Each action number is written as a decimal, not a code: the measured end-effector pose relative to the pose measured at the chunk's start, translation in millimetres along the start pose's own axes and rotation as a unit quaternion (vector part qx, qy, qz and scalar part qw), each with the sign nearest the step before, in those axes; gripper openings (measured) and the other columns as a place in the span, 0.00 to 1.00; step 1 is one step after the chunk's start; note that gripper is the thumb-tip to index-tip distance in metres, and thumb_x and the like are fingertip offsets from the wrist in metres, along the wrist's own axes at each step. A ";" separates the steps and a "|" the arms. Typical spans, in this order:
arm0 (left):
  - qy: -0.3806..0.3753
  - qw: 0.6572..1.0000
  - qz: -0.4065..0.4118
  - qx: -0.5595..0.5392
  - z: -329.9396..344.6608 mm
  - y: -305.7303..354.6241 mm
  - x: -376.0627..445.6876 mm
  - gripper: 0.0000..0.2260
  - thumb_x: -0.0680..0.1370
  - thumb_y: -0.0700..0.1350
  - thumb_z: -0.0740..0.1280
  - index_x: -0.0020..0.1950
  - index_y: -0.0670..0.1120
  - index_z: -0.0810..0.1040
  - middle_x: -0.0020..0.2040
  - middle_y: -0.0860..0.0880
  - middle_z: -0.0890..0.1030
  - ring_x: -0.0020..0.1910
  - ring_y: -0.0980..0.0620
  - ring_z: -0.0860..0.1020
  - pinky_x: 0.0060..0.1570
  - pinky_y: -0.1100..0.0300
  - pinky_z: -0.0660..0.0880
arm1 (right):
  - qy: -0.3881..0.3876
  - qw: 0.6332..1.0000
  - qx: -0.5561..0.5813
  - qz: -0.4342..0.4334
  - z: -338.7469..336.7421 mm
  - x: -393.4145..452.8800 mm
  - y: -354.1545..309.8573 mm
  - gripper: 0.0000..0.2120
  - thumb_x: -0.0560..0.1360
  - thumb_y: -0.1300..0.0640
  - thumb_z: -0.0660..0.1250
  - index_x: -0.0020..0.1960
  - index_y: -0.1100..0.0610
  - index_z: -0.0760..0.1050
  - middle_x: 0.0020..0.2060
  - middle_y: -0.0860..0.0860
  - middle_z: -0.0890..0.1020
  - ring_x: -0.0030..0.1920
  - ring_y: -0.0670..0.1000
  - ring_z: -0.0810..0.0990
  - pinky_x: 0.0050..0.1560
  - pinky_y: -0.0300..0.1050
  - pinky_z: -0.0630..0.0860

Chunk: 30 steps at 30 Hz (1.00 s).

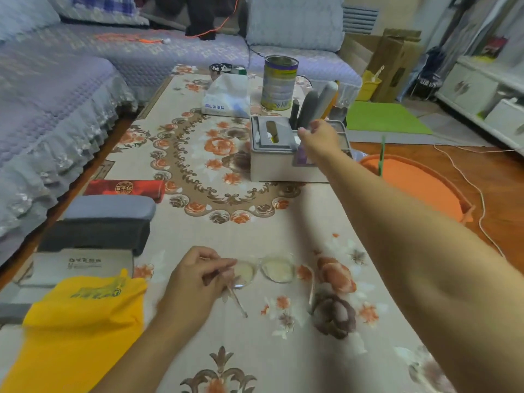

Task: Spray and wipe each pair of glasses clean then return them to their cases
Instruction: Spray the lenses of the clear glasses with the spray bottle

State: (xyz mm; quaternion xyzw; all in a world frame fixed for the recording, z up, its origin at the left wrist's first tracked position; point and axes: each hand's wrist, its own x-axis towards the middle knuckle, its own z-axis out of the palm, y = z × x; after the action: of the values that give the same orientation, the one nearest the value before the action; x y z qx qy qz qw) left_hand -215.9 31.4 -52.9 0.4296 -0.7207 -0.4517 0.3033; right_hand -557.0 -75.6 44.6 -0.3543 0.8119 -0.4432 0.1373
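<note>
Clear-framed glasses (266, 269) lying open on the flowery table (283, 211), roughly mid-table toward the near edge, lenses facing up-ish, one temple arm sticking out toward the near edge. Left hand (198, 275) pinching the left corner of the frame, fingers curled in tight around the hinge and temple, heel of the hand just off the cloth. Right hand (319, 137) stretched way out to the grey organizer (280, 154) near the right edge, fingers loosely bunched, thumb and fingertips close together over the compartment beside the tissue slot; can't tell if anything's actually in the grip, too blurry.

Along the left edge: yellow cloth (82, 321) at the near corner, then a beige case (82, 265), a dark grey case (99, 234), a blue-grey case (113, 207) and a red case (126, 188) lined up going back. Farther back, tissue pack (224, 97) and a tin can (279, 82) near the far edge.
</note>
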 end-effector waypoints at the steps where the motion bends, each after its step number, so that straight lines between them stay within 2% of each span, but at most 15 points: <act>1: 0.000 1.000 0.004 0.007 -0.3 -1.0 0.3 0.09 0.76 0.36 0.73 0.52 0.48 0.87 0.50 0.50 0.77 0.48 0.58 0.78 0.44 0.73 0.73 | 0.008 1.000 -0.023 -0.006 4.2 4.4 1.2 0.20 0.78 0.48 0.66 0.66 0.59 0.76 0.57 0.56 0.82 0.53 0.57 0.81 0.50 0.44 0.75; 4: 0.021 0.999 0.030 0.032 -0.7 -4.1 0.6 0.08 0.75 0.36 0.75 0.49 0.48 0.87 0.45 0.53 0.82 0.46 0.57 0.79 0.42 0.72 0.73 | 0.022 0.997 -0.074 -0.005 10.3 12.1 3.9 0.11 0.79 0.52 0.67 0.54 0.59 0.82 0.47 0.56 0.80 0.46 0.55 0.75 0.44 0.42 0.66; 8: 0.042 0.997 0.043 0.046 1.0 -8.3 1.9 0.06 0.73 0.36 0.76 0.47 0.47 0.87 0.43 0.54 0.83 0.44 0.56 0.80 0.42 0.72 0.73 | 0.108 0.988 -0.101 -0.045 -17.7 3.9 -6.3 0.14 0.80 0.48 0.66 0.52 0.59 0.80 0.45 0.55 0.80 0.47 0.56 0.77 0.44 0.44 0.64; 12: 0.033 0.996 0.060 0.053 1.4 -4.8 -3.3 0.06 0.74 0.36 0.75 0.46 0.47 0.87 0.44 0.55 0.83 0.45 0.58 0.81 0.45 0.68 0.76 | 0.150 0.977 -0.091 -0.123 -75.3 -37.9 -25.7 0.14 0.81 0.48 0.65 0.50 0.59 0.80 0.43 0.53 0.81 0.45 0.53 0.77 0.41 0.46 0.64; 14: 0.024 0.997 0.054 0.059 0.8 -0.6 -5.5 0.07 0.74 0.37 0.75 0.48 0.49 0.86 0.45 0.55 0.83 0.45 0.58 0.81 0.47 0.66 0.77 | 0.137 0.977 -0.058 -0.150 -99.5 -78.7 -23.2 0.12 0.80 0.48 0.67 0.47 0.57 0.79 0.40 0.51 0.80 0.41 0.50 0.76 0.41 0.47 0.68; 15: 0.015 0.997 0.036 0.061 1.0 3.7 -6.3 0.08 0.74 0.38 0.76 0.50 0.49 0.85 0.46 0.54 0.82 0.46 0.58 0.80 0.48 0.65 0.77 | 0.123 0.980 -0.043 -0.151 -108.5 -102.7 -17.9 0.10 0.80 0.48 0.68 0.46 0.55 0.78 0.37 0.48 0.79 0.37 0.46 0.75 0.38 0.41 0.69; 17: 0.013 0.998 -0.026 0.058 2.1 16.9 -12.4 0.13 0.75 0.41 0.75 0.58 0.50 0.82 0.52 0.52 0.78 0.48 0.57 0.78 0.48 0.67 0.75 | 0.093 0.985 -0.022 -0.145 -120.3 -155.1 -1.1 0.09 0.79 0.50 0.69 0.45 0.54 0.79 0.33 0.43 0.76 0.31 0.38 0.72 0.32 0.31 0.65; 19: 0.100 0.992 -0.052 0.060 3.9 35.2 -36.6 0.12 0.76 0.41 0.73 0.58 0.51 0.78 0.54 0.50 0.73 0.49 0.54 0.76 0.45 0.69 0.71 | 0.043 0.991 0.011 -0.129 -126.6 -207.8 20.5 0.10 0.78 0.51 0.70 0.43 0.57 0.81 0.31 0.43 0.76 0.31 0.39 0.72 0.35 0.34 0.67; 21: 0.194 0.980 0.009 0.042 8.1 57.2 -82.7 0.08 0.77 0.39 0.70 0.53 0.50 0.76 0.50 0.52 0.74 0.48 0.53 0.75 0.44 0.64 0.72 | -0.016 0.994 0.017 -0.103 -129.4 -259.9 39.8 0.11 0.78 0.51 0.70 0.40 0.54 0.83 0.33 0.46 0.79 0.35 0.44 0.76 0.39 0.43 0.71; 22: 0.188 0.981 0.046 0.029 11.9 68.3 -107.4 0.07 0.77 0.39 0.69 0.52 0.50 0.77 0.49 0.54 0.75 0.48 0.55 0.75 0.45 0.62 0.73 | -0.040 0.995 0.020 -0.090 -129.4 -285.4 47.0 0.11 0.78 0.51 0.71 0.38 0.51 0.83 0.33 0.47 0.80 0.36 0.46 0.77 0.39 0.42 0.71; 23: 0.136 0.988 0.072 0.031 16.7 77.9 -128.1 0.07 0.77 0.42 0.69 0.53 0.52 0.77 0.50 0.57 0.76 0.50 0.56 0.76 0.48 0.63 0.73 | -0.058 0.994 0.031 -0.082 -127.6 -309.1 53.3 0.11 0.77 0.51 0.71 0.36 0.48 0.83 0.32 0.47 0.81 0.35 0.46 0.78 0.38 0.38 0.71; 25: -0.062 0.990 0.083 0.095 31.3 91.5 -152.3 0.18 0.76 0.53 0.68 0.65 0.59 0.73 0.58 0.62 0.75 0.59 0.61 0.75 0.58 0.65 0.72 | -0.090 0.991 0.080 -0.060 -120.6 -354.2 56.5 0.10 0.76 0.53 0.72 0.36 0.47 0.83 0.32 0.45 0.81 0.34 0.45 0.79 0.36 0.33 0.71; 27: -0.211 0.966 0.047 0.140 47.4 98.2 -161.0 0.26 0.74 0.59 0.65 0.71 0.67 0.63 0.61 0.62 0.77 0.58 0.61 0.77 0.60 0.57 0.76 | -0.111 0.987 0.103 -0.060 -112.1 -385.8 55.0 0.07 0.76 0.55 0.72 0.39 0.49 0.84 0.36 0.44 0.82 0.38 0.46 0.80 0.40 0.37 0.73; 28: -0.239 0.965 0.009 0.108 52.1 103.1 -162.8 0.25 0.73 0.60 0.65 0.69 0.69 0.64 0.57 0.60 0.81 0.53 0.59 0.80 0.56 0.52 0.79 | -0.114 0.986 0.110 -0.061 -109.4 -395.3 55.2 0.06 0.76 0.55 0.72 0.40 0.49 0.84 0.37 0.44 0.82 0.41 0.46 0.81 0.42 0.38 0.74; 30: -0.226 0.972 -0.054 0.031 56.3 106.4 -166.3 0.17 0.74 0.63 0.63 0.63 0.67 0.71 0.50 0.59 0.84 0.46 0.58 0.82 0.52 0.48 0.81 | -0.122 0.982 0.133 -0.056 -107.8 -404.2 56.6 0.07 0.76 0.53 0.71 0.40 0.50 0.84 0.39 0.46 0.82 0.43 0.47 0.81 0.44 0.40 0.74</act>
State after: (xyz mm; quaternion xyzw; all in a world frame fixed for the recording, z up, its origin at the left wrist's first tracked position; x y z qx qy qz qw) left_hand -224.7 225.6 12.9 0.3639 -0.7599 -0.5304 0.0939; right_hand -353.1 293.5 23.0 -0.4295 0.7019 -0.5073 0.2562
